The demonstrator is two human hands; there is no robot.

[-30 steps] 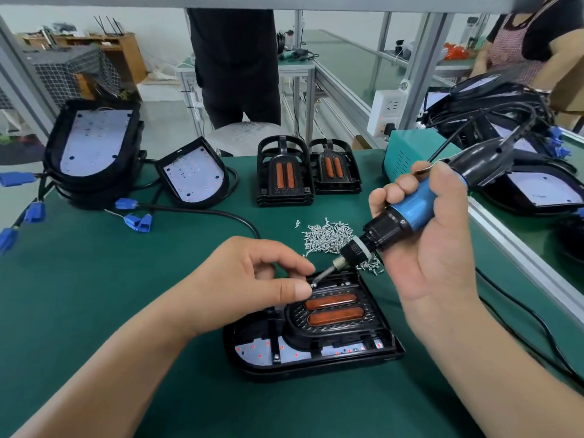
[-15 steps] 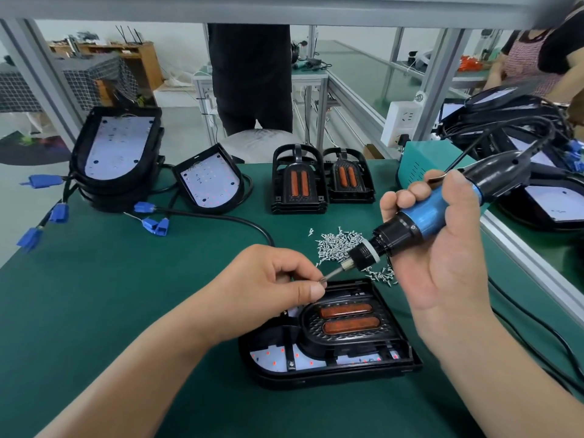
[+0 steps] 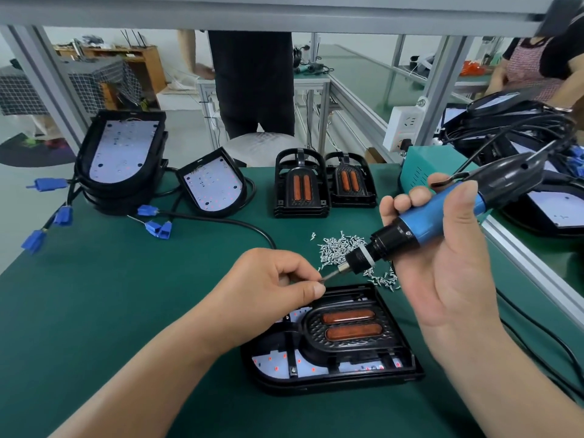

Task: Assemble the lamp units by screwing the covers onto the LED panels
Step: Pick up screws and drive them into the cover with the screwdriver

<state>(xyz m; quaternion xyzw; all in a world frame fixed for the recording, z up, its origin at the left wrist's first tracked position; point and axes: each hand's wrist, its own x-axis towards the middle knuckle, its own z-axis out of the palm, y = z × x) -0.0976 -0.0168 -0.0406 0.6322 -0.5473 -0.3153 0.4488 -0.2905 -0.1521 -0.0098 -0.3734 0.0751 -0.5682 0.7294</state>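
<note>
A black lamp unit (image 3: 335, 371) lies on the green mat, its cover with two orange lenses (image 3: 349, 325) seated over the white LED panel. My right hand (image 3: 448, 257) grips a blue electric screwdriver (image 3: 442, 213), tilted with its bit pointing down-left above the unit's far edge. My left hand (image 3: 271, 286) pinches something small at the bit's tip; the screw itself is hidden by my fingertips. A pile of small silver screws (image 3: 344, 251) lies just behind the unit.
Two spare covers (image 3: 300, 188) stand at the back centre. A stack of LED panels (image 3: 121, 156) and a single panel (image 3: 215, 184) with blue connectors (image 3: 156, 229) sit at back left. A teal power box (image 3: 420, 172) and more units are on the right. People stand beyond the bench.
The view has shifted, so everything sits a little lower and to the right. My hands keep the same hold, the bit tip still meeting my left fingertips.
</note>
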